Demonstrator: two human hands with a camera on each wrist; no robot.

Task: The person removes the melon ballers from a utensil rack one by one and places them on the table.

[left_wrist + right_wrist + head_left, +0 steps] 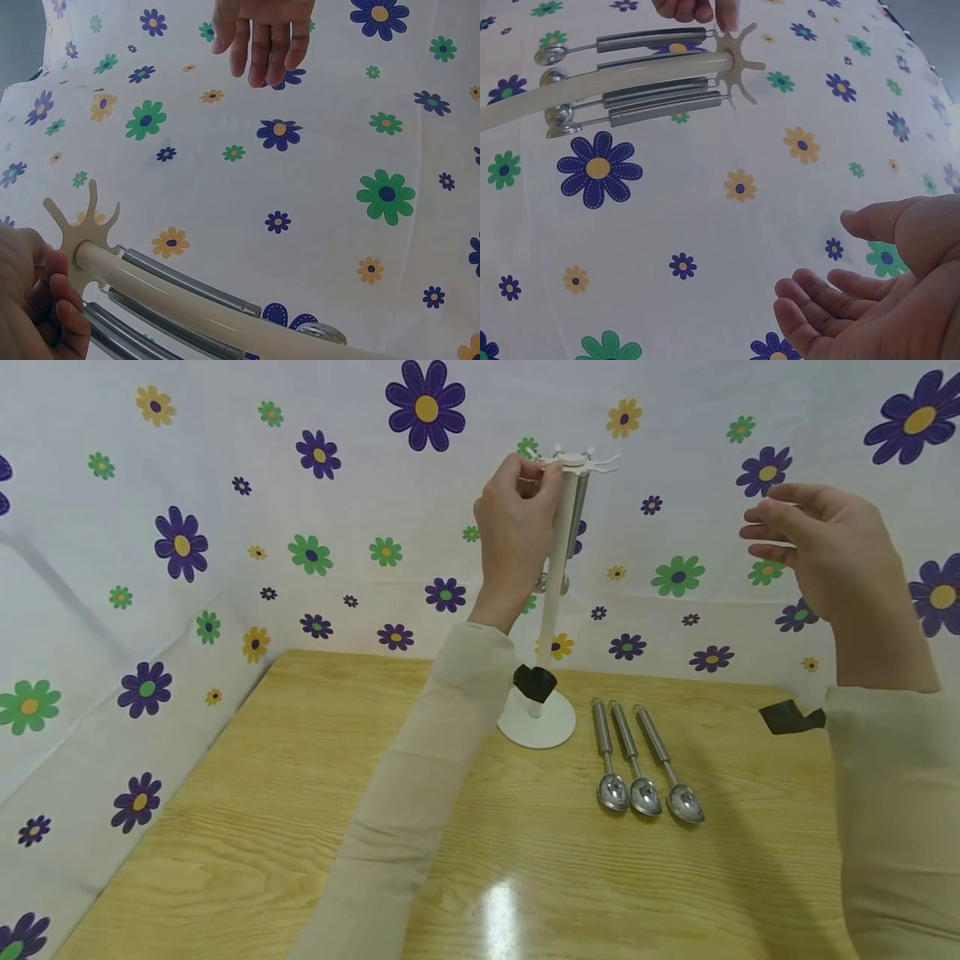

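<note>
Apparently mid-hanging: left hand [517, 514] at the hooked top, right hand [843, 543] free.
Left thumb and fingers pinch at the rim of the hook ring [740, 61] on the white stand [551, 610]; whether they also catch a scoop's handle end, cannot tell. Right hand raised well apart, fingers loosely spread, nothing in it. Four hanging scoops [666, 109] show along the post; three loose scoops [628, 745] lie on the table [360, 760], just right of the stand's base. Next move probably calls for steadying or turning the ring, then the right hand reaching down for a loose scoop.
</note>
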